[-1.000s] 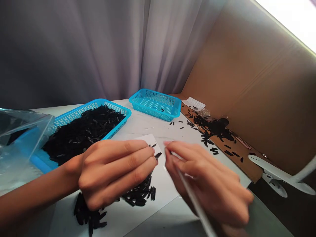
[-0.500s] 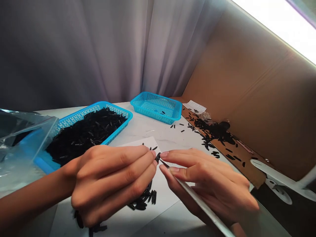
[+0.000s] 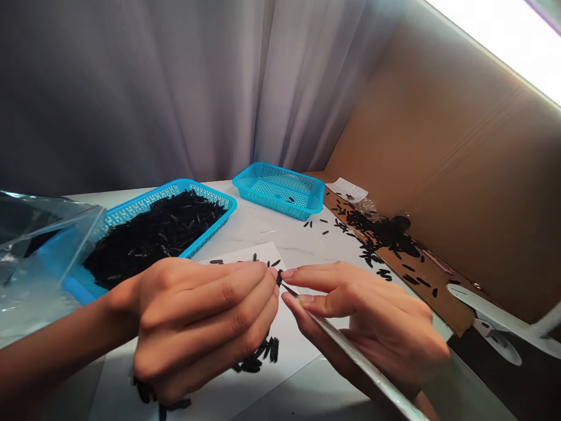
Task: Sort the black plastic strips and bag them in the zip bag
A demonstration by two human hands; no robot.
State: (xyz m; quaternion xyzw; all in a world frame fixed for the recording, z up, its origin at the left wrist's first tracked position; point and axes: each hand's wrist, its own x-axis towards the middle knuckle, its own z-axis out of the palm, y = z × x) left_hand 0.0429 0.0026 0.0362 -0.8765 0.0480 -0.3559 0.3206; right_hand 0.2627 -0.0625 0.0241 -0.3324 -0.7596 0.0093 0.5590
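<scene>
My left hand (image 3: 205, 324) is closed, its fingertips pinching a small black strip-like piece (image 3: 279, 278) over a sheet of white paper (image 3: 298, 345). In my right hand (image 3: 372, 316) is a slim tool (image 3: 363, 362) with a long, pale, flat handle and a thin dark tip, gripped between thumb and fingers. That tip meets the black piece at my left fingertips, and my right index finger reaches to the same spot. Below my left hand, several loose black pieces (image 3: 252, 365) lie on the paper, partly hidden by the hand. What kind of part they are is unclear.
A blue basket (image 3: 234, 204) heaped with black pieces stands at the left, beside a clear plastic bag (image 3: 83, 234). Farther back is another blue basket (image 3: 315, 202). Black pieces are scattered along the brown cardboard (image 3: 438, 193) at right, near a white bracket-like object (image 3: 495, 316).
Both hands stay at the same spot, fingertips meeting at the black piece. My right hand has shifted slightly left and the left hand has turned a little. The view has moved slightly.
</scene>
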